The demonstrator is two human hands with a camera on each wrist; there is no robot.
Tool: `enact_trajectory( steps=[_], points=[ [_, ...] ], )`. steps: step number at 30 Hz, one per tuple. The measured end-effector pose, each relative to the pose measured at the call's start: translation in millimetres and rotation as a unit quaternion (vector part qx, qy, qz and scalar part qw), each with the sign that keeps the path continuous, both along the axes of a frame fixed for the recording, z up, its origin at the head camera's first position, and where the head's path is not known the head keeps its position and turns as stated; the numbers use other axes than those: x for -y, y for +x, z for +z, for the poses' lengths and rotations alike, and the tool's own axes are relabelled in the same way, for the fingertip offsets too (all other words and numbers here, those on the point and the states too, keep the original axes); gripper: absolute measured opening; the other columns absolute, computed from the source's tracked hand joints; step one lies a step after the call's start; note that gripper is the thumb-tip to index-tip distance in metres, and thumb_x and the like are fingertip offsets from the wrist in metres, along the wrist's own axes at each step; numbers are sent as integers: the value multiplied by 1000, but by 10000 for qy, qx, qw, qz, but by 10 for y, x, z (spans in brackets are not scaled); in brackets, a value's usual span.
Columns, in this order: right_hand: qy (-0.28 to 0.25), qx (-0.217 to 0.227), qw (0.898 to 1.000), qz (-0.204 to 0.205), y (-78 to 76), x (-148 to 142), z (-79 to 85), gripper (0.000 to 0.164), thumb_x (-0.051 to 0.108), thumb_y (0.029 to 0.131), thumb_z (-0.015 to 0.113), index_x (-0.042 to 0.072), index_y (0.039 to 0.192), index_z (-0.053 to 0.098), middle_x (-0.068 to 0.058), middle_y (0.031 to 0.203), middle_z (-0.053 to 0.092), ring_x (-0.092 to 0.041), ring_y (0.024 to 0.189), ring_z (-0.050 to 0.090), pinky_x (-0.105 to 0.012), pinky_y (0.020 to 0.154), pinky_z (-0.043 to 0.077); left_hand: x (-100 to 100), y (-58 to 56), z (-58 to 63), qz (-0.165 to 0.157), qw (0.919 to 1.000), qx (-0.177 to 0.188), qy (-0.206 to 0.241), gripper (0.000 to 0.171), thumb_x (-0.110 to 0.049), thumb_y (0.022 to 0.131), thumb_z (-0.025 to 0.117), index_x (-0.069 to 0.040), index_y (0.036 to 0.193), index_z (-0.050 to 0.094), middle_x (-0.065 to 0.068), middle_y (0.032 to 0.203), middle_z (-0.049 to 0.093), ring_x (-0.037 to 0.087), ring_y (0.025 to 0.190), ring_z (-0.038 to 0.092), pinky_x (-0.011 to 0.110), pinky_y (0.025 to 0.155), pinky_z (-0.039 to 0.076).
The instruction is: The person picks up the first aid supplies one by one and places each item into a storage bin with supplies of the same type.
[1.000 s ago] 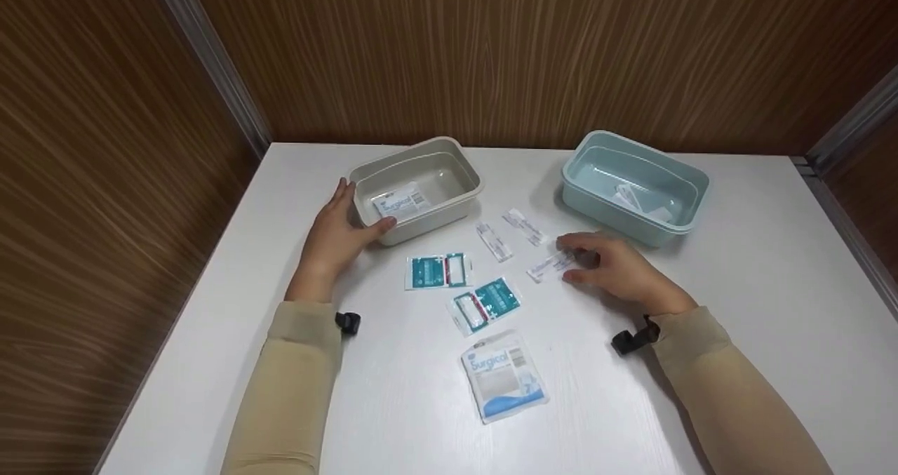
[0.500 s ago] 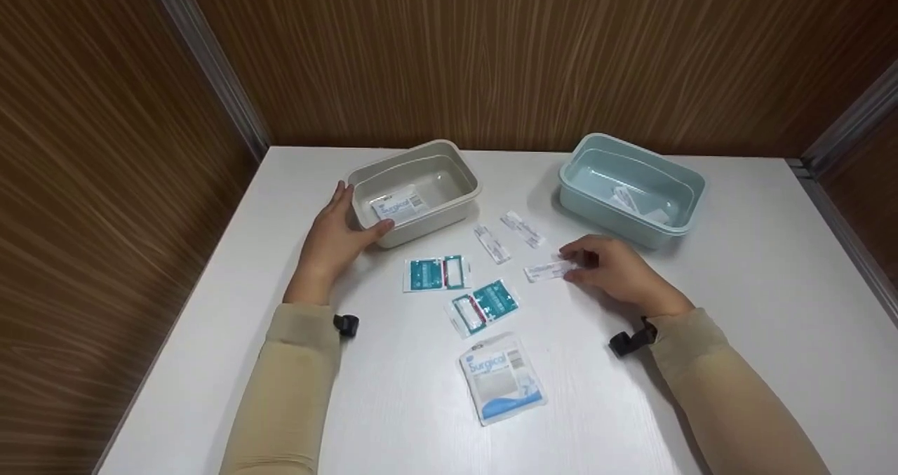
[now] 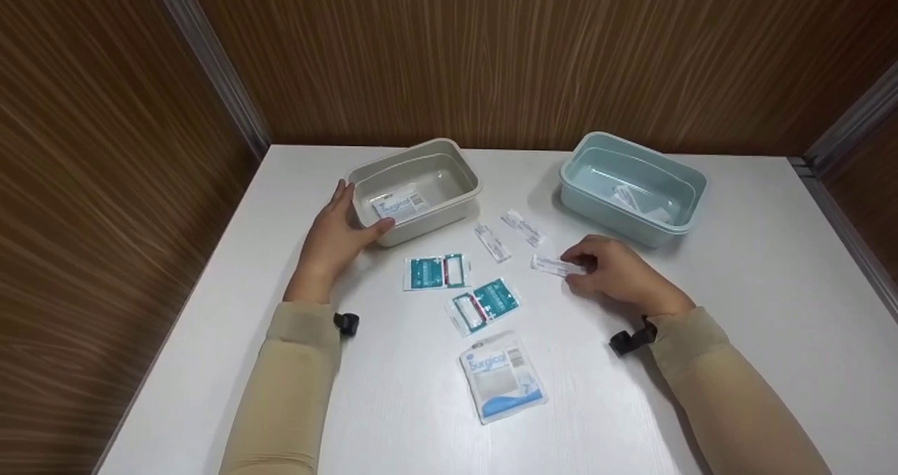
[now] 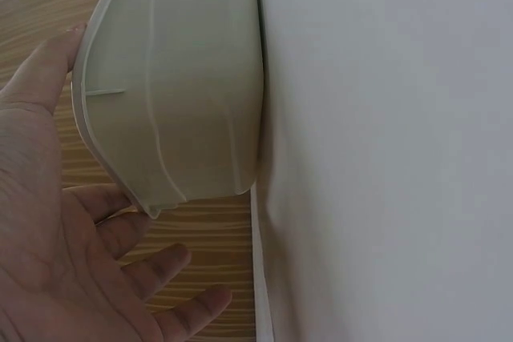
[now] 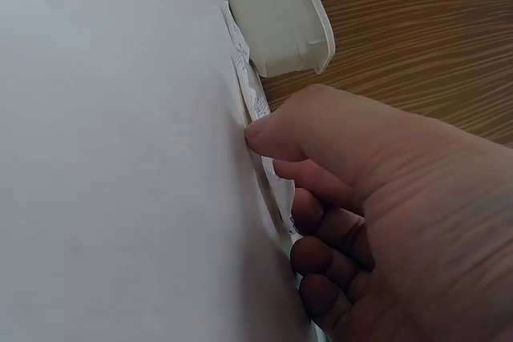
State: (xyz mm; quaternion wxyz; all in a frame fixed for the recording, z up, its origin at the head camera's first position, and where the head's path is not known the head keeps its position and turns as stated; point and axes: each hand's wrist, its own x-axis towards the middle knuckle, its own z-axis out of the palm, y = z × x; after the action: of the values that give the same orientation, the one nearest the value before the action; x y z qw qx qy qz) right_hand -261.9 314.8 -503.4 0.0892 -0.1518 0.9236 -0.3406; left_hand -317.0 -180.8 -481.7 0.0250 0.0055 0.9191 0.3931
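Observation:
My left hand (image 3: 335,236) grips a corner of the beige plastic basin (image 3: 438,219), thumb on the front rim and fingers along the left side. The left wrist view shows its outer fingers (image 4: 196,314) held away from the wall. Pinched between the thumb and fingers of my right hand (image 3: 617,271) is the right end of a narrow white strip packet (image 3: 551,265) with small print. Its far end is hidden by the fingers. Two similar strip packets, one nearer the beige basin (image 3: 492,243) and one farther right (image 3: 523,228), lie close by.
A light blue basin (image 3: 610,212) at the back right contains white strip packets (image 3: 626,197). Inside the beige basin lies a "Surgical" packet (image 3: 400,203). Two teal-and-white packets (image 3: 436,272) and a larger "Surgical" packet (image 3: 501,378) lie on the white table (image 3: 393,405).
My right thumb and fingers have closed on the strip packet, which has turned and shifted slightly right. My left hand stays at the beige basin.

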Motion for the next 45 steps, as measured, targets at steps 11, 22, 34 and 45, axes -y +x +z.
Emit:
enact_trajectory(
  steps=[11, 22, 34, 45],
  points=[
    [-80, -88, 9999, -120, -13, 29, 89, 33, 12, 94, 86, 10, 126, 80, -7, 110, 74, -23, 103, 61, -22, 89, 49, 7, -20, 56, 48, 9999, 79, 46, 120, -74, 95, 80, -21, 184, 17, -1, 194, 4, 38, 180, 10, 65, 145, 18],
    [-421, -828, 9956, -131, -8, 84, 343, 30, 6, 95, 84, 8, 124, 81, -9, 106, 71, -23, 100, 59, -22, 84, 47, 42, -8, -18, 37, 10000, 29, 73, 129, -86, 89, 77, -21, 184, 17, 0, 194, 5, 39, 180, 11, 65, 144, 18],
    [75, -1511, 9813, -1191, -99, -440, 1159, 32, 13, 98, 82, 6, 129, 81, -12, 118, 70, -22, 107, 53, -21, 82, 40, -14, 3, -52, -9, 10000, 37, 85, 121, -73, 95, 80, -20, 184, 17, 1, 194, 5, 40, 180, 10, 66, 144, 18],
    [696, -780, 9773, -1843, -454, -1003, 1242, 42, 25, 103, 77, 3, 138, 75, -19, 135, 64, -32, 114, 51, -30, 78, 45, 10, -18, -7, -13, 9999, -19, 97, 128, -82, 90, 79, -20, 184, 17, 0, 194, 5, 40, 180, 10, 65, 144, 18]
  ],
)
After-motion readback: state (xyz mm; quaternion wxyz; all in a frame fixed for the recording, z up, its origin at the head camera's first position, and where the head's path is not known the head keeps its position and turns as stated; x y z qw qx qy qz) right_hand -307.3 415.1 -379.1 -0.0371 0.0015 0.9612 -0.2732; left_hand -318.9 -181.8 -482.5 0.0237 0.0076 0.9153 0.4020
